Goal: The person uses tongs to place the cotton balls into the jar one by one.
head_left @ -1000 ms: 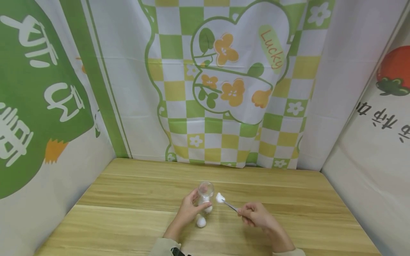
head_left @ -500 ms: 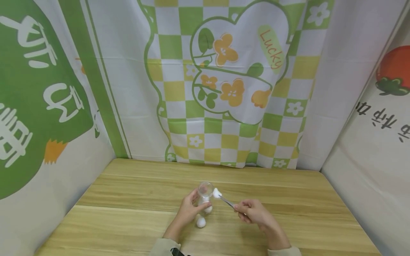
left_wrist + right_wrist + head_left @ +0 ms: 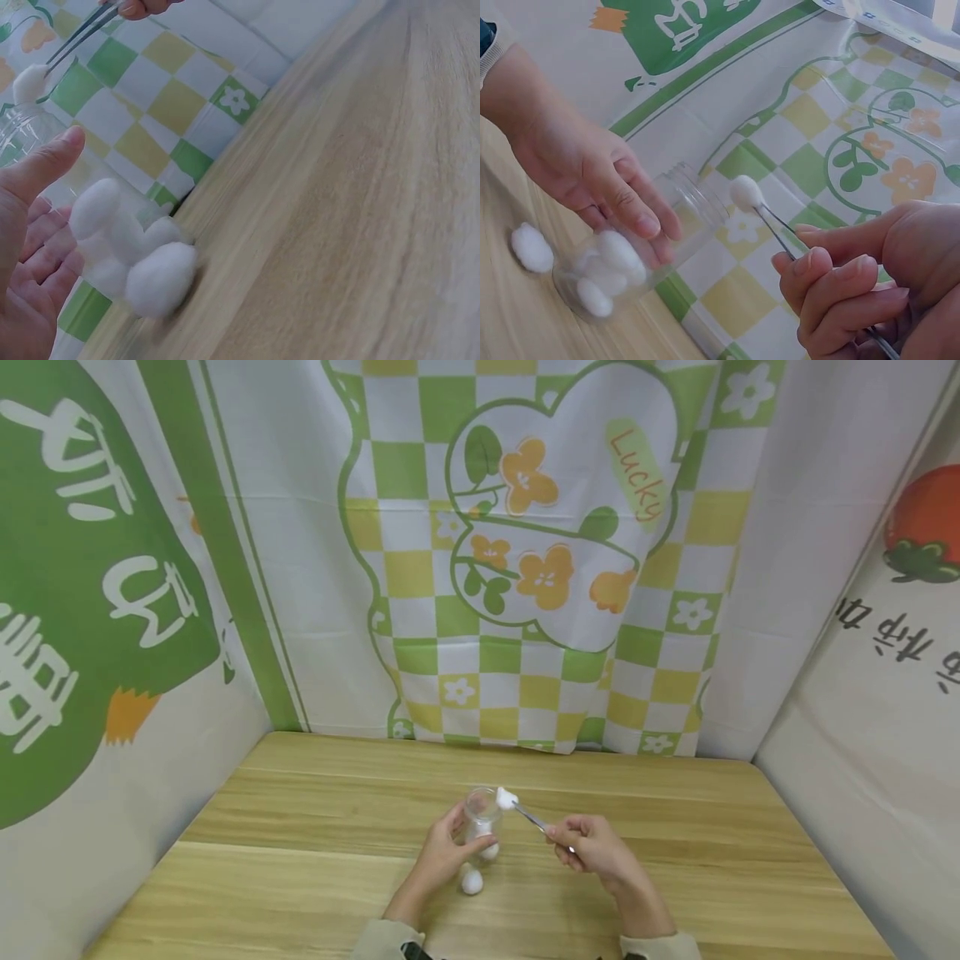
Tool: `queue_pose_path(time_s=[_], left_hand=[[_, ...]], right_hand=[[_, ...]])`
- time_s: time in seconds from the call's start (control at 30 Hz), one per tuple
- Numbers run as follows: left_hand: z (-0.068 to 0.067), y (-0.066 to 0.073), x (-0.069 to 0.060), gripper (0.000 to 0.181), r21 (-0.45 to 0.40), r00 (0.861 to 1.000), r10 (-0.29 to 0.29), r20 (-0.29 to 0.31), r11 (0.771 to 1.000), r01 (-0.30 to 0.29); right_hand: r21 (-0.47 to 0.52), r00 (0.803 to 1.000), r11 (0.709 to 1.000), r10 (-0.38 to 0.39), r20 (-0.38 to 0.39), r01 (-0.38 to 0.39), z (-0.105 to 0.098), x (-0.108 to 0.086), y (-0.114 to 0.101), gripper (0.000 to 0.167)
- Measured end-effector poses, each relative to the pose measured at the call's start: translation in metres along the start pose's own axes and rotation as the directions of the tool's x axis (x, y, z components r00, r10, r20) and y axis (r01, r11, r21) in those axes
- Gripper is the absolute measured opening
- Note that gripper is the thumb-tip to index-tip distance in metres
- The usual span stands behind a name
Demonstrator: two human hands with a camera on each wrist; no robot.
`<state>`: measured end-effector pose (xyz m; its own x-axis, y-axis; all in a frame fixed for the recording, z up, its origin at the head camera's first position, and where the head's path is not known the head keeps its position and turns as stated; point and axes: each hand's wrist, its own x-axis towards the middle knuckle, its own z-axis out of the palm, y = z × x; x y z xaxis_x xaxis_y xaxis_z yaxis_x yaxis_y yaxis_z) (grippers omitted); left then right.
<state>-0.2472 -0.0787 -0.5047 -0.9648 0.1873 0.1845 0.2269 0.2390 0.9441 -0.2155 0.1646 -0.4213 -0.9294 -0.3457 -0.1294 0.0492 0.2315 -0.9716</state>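
Observation:
My left hand grips a clear glass jar that stands upright on the table, thumb on the near side. Several white cotton balls lie in the bottom of the jar. Between the thumb and fingers of my right hand is a pair of metal tweezers. Their tips pinch a cotton ball, held at the right edge of the jar's open mouth. One more cotton ball rests on the table in front of the jar, near my left wrist.
The wooden table stretches out around both hands. A checked green, yellow and white cloth hangs behind its back edge. Printed cloth walls stand at the left and right.
My right hand has brought the tweezers and their cotton ball up and to the left, from beside the jar to its rim. My left hand and the jar have stayed in place.

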Motion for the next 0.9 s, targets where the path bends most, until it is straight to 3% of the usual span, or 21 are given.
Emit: queue_pose_path(time_s=[0.47,0.9], left_hand=[[0.004,-0.002,0.001,0.076,-0.015,1.000,0.017,0.011,1.000,-0.017],[0.004,-0.001,0.001,0.072,-0.012,0.999,0.032,0.019,0.999,-0.032]], right_hand=[[0.032,0.998,0.999,-0.010,-0.063,0.012,0.017,0.003,-0.001,0.017],[0.044,0.999,0.999,0.007,-0.036,-0.005,0.020,0.005,0.003,0.018]])
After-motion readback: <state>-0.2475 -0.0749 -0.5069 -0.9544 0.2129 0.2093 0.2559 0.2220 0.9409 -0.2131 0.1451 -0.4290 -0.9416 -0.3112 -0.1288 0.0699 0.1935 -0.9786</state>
